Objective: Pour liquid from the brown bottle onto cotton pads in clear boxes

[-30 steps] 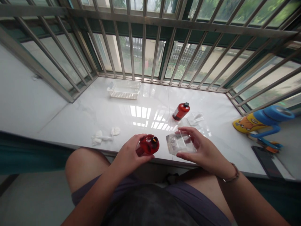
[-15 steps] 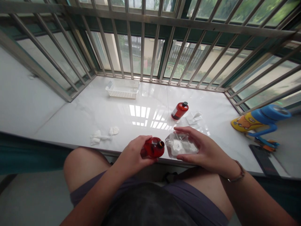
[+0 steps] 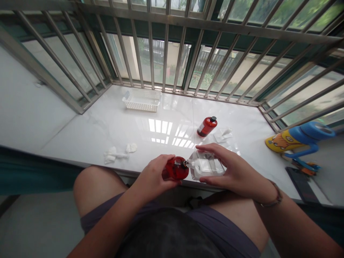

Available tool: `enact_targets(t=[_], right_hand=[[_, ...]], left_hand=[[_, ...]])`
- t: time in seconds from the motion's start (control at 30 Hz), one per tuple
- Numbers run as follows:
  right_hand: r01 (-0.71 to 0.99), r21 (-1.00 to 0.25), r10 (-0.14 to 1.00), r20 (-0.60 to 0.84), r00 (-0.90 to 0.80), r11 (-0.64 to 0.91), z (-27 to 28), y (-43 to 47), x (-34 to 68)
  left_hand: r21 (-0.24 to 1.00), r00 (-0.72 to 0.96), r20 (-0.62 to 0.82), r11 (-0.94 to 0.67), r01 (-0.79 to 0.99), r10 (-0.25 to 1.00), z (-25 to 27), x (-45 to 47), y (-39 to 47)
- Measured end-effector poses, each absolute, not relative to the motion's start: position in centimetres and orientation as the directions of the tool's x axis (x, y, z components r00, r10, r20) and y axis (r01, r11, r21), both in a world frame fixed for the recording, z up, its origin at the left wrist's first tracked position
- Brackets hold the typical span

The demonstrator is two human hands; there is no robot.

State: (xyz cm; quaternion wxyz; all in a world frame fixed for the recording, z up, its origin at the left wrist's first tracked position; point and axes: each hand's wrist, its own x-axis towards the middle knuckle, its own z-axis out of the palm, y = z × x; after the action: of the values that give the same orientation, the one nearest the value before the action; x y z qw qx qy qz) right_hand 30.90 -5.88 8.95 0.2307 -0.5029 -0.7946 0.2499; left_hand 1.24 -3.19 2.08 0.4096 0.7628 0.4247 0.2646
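My left hand (image 3: 156, 173) is wrapped round an uncapped red-brown bottle (image 3: 177, 168), its neck turned to the right. In my right hand (image 3: 231, 170) is a clear square-sided bottle (image 3: 206, 165), gripped between thumb and fingers and tipped over to the left. Its narrow neck meets the mouth of the red-brown bottle; whether it sits inside or only against it I cannot tell. Both bottles are at the front edge of the white counter (image 3: 88, 136). Behind them stands a second red-brown bottle (image 3: 206, 126) with a black cap and a pale label.
A white plastic basket (image 3: 142, 101) sits at the back near the window bars (image 3: 185, 57). White crumpled tissues (image 3: 110, 154) lie front left, and a clear packet (image 3: 223, 135) lies right of the capped bottle. A blue and yellow flask (image 3: 298, 136) and a dark phone (image 3: 301, 184) are at right.
The clear bottle has tipped further left, and its neck has come up to the red-brown bottle's mouth. A gap showed between them before. My left hand has hardly moved.
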Motion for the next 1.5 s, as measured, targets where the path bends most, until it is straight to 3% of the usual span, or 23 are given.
enact_targets(t=[1.5], right_hand=[[0.703, -0.604, 0.908, 0.090, -0.409, 0.376, 9.5, -5.8, 30.8]], left_hand=[[0.857, 0.485, 0.032, -0.274, 0.437, 0.874, 0.3, 1.1, -3.0]])
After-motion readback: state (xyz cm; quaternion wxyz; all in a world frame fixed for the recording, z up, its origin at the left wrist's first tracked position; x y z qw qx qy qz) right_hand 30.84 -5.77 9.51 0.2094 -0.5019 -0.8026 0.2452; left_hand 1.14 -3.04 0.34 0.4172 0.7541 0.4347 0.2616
